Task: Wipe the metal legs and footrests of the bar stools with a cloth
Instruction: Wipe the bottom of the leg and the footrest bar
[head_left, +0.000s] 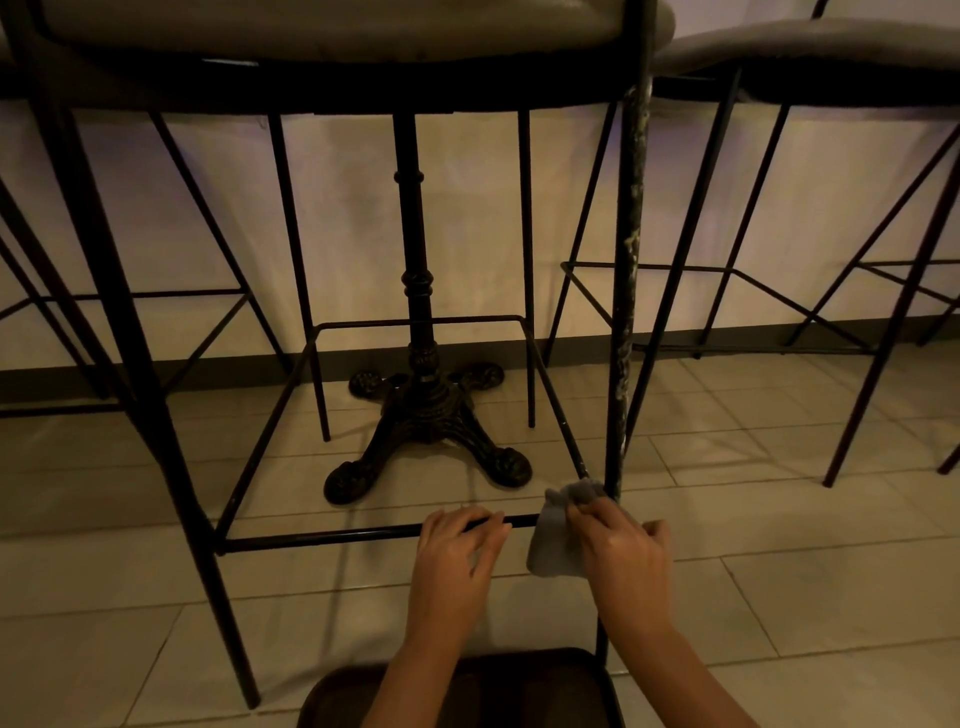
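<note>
A black metal bar stool stands right in front of me, its grey seat (332, 26) at the top of the view. Its square footrest frame has a front bar (322, 538) running low across the middle. My left hand (460, 545) curls its fingers over that front bar. My right hand (621, 545) grips a grey cloth (553, 540) pressed against the right end of the bar, where it meets the scuffed front right leg (631, 260). The front left leg (156, 415) slants down to the floor.
An ornate black cast-iron table base (423, 415) stands behind the footrest frame. More stools flank it, one at left (104, 322) and others at right (727, 291). A pale wall and dark skirting lie behind. The floor is light tile. A dark object (467, 691) sits at the bottom edge.
</note>
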